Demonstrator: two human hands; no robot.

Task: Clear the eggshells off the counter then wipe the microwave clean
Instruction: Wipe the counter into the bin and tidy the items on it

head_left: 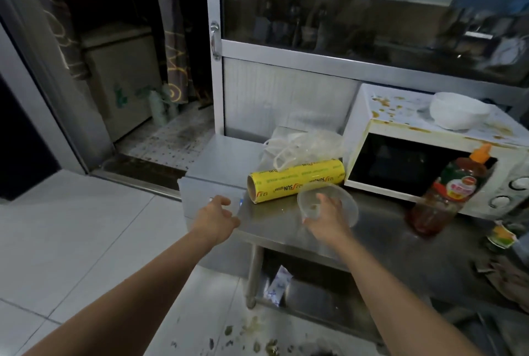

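Note:
A white microwave stands on the steel counter at the right, its top spattered with brown stains. My right hand grips a clear plastic bowl just above the counter, in front of the microwave; some small bits lie in the bowl. My left hand hovers at the counter's left front corner with fingers loosely curled and nothing in it. No eggshells show clearly on the counter.
A yellow cling-wrap roll lies behind the bowl, with a crumpled clear plastic bag behind it. A sauce bottle stands before the microwave and a white bowl sits on top. Debris litters the floor below.

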